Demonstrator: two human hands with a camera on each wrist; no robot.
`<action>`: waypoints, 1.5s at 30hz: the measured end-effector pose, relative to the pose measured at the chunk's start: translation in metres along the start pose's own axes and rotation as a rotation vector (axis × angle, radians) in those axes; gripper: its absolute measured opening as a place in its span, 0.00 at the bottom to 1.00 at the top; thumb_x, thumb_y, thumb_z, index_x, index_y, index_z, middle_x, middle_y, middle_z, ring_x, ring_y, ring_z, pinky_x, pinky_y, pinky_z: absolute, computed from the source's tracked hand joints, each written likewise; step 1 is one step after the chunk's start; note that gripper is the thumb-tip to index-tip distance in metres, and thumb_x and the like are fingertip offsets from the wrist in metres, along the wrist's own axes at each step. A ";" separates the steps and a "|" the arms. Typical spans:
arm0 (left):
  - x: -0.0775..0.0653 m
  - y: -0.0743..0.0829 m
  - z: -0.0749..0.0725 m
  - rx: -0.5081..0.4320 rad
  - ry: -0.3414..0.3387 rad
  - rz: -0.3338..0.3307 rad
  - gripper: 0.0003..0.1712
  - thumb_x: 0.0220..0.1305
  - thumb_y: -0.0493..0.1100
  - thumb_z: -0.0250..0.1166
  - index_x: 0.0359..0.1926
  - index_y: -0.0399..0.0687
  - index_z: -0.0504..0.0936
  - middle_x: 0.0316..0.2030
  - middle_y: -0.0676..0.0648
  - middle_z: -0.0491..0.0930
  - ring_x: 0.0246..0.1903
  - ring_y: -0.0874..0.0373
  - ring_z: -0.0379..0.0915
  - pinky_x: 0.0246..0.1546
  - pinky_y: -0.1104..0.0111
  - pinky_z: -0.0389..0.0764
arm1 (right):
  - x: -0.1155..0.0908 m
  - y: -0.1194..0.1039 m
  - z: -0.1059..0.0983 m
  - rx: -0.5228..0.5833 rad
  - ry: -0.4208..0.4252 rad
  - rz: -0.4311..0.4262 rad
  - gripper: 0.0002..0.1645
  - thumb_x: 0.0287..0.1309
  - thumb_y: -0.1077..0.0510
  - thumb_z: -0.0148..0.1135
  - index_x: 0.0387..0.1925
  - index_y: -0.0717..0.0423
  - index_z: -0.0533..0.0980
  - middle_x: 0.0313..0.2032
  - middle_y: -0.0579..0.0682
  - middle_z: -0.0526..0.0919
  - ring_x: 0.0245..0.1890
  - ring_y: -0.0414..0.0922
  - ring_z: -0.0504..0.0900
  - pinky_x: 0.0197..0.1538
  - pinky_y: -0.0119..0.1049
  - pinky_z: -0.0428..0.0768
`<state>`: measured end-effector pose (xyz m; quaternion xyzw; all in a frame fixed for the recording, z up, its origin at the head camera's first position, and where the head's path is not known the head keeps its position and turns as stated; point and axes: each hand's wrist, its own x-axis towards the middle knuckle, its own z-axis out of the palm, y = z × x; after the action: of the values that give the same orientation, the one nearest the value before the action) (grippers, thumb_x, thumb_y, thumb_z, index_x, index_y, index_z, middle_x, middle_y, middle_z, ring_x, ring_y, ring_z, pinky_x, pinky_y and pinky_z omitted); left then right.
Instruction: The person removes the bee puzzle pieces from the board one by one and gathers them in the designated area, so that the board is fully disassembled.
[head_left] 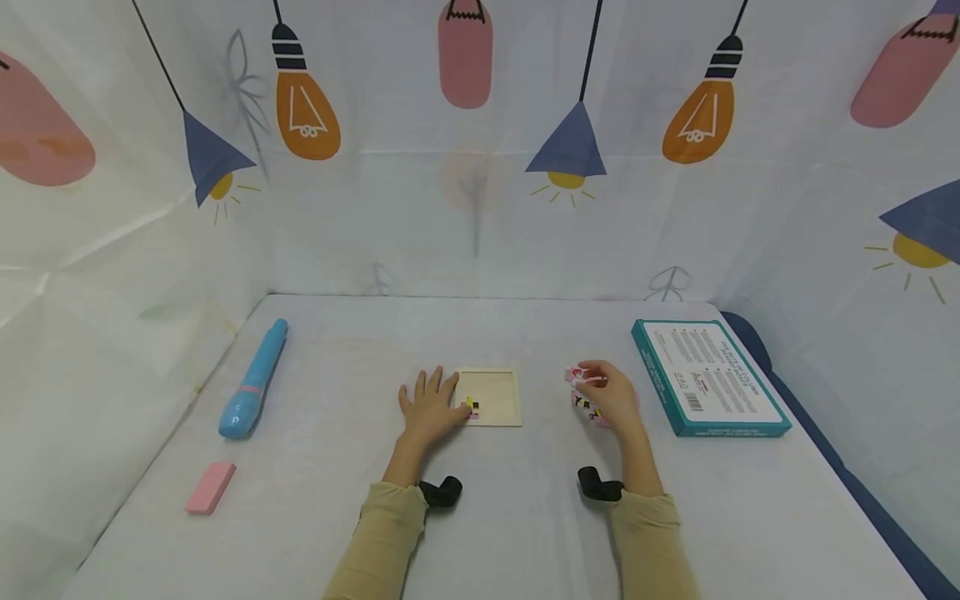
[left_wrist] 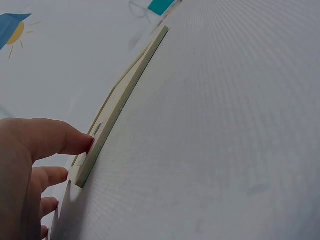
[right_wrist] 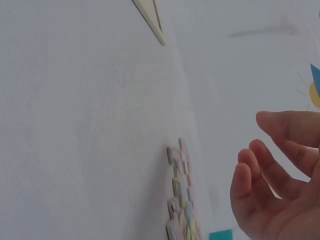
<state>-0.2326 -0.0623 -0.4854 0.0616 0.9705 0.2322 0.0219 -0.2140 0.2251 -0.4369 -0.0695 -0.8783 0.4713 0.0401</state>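
Observation:
A shallow wooden puzzle tray (head_left: 489,383) lies on the table, with a small pink, yellow and black puzzle piece (head_left: 473,407) in its lower left corner. My left hand (head_left: 429,410) spreads its fingers at the tray's left side. Its thumb (left_wrist: 75,141) presses inside the tray at that piece, and the index fingertip (left_wrist: 61,175) is at the outer edge. To the right, my right hand (head_left: 611,397) hovers over a group of loose pink patterned puzzle pieces (right_wrist: 182,195). Its fingers are loosely bent, with nothing between them in the right wrist view.
A teal-edged flat box (head_left: 716,375) lies at the right of the table. On the left are a blue bottle-shaped object (head_left: 255,379) and a pink block (head_left: 211,487). Lamp-printed white cloth (head_left: 480,217) hangs behind and at both sides.

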 end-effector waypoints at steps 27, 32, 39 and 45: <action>0.001 -0.003 -0.002 -0.013 -0.013 0.029 0.39 0.53 0.59 0.57 0.66 0.55 0.64 0.69 0.42 0.53 0.69 0.39 0.38 0.60 0.37 0.35 | -0.005 -0.046 0.105 -0.019 -0.303 -0.245 0.14 0.50 0.66 0.64 0.42 0.58 0.78 0.38 0.53 0.81 0.38 0.47 0.78 0.43 0.40 0.76; 0.001 -0.008 -0.004 -0.044 -0.054 0.047 0.40 0.54 0.62 0.56 0.67 0.56 0.63 0.70 0.42 0.51 0.69 0.39 0.36 0.60 0.38 0.33 | -0.005 -0.051 0.113 -0.133 -0.372 -0.285 0.17 0.50 0.66 0.64 0.45 0.59 0.78 0.39 0.55 0.80 0.37 0.49 0.78 0.41 0.41 0.76; 0.000 -0.013 -0.012 -0.024 -0.110 0.092 0.50 0.44 0.65 0.65 0.68 0.54 0.62 0.70 0.41 0.51 0.69 0.39 0.37 0.60 0.38 0.35 | -0.007 -0.055 0.120 -0.324 -0.422 -0.292 0.26 0.48 0.60 0.67 0.52 0.59 0.76 0.41 0.57 0.74 0.38 0.49 0.73 0.41 0.41 0.73; -0.001 -0.014 -0.015 -0.028 -0.137 0.104 0.51 0.41 0.61 0.68 0.68 0.55 0.61 0.70 0.42 0.50 0.69 0.39 0.35 0.60 0.38 0.34 | -0.008 -0.055 0.126 -0.364 -0.420 -0.333 0.20 0.48 0.60 0.67 0.47 0.57 0.78 0.39 0.55 0.71 0.35 0.46 0.70 0.37 0.38 0.71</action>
<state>-0.2346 -0.0811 -0.4781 0.1274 0.9588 0.2418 0.0772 -0.2278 0.0903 -0.4608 0.1679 -0.9365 0.2975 -0.0787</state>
